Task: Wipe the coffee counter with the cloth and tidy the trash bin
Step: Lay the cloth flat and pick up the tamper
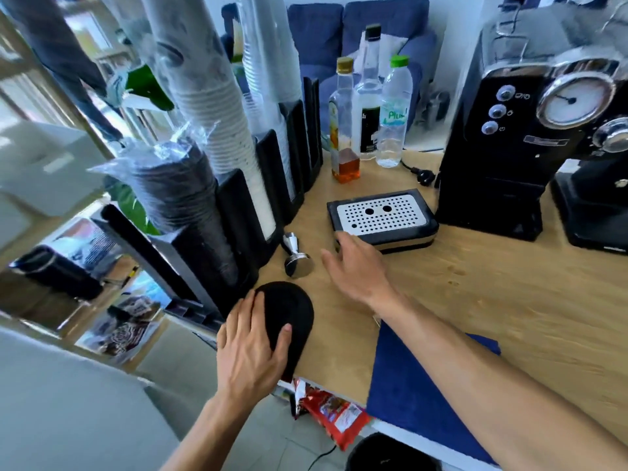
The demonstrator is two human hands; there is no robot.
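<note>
Counter (475, 300): pale wood-grain top, smooth, matte.

Cloth (418, 385): deep blue, napped like a towel, lying flat at the near edge of the counter under your right forearm, one end draped over the edge.

Your left hand (249, 351): fingers spread and pressed on a black rounded pad (292, 311), soft-looking, oval, at the counter's near corner.

Your right hand (356, 266): fingers loose and extended, grasping nothing, tips just beside the drip tray (382, 217), a black rectangular box with a perforated metal plate.

Tamper (297, 256): polished steel, tipped on its side between pad and tray.

Trash bin (390, 453): black, round rim, on the floor below the counter's edge; a crinkled red wrapper (334, 416) hangs just above it.
</note>
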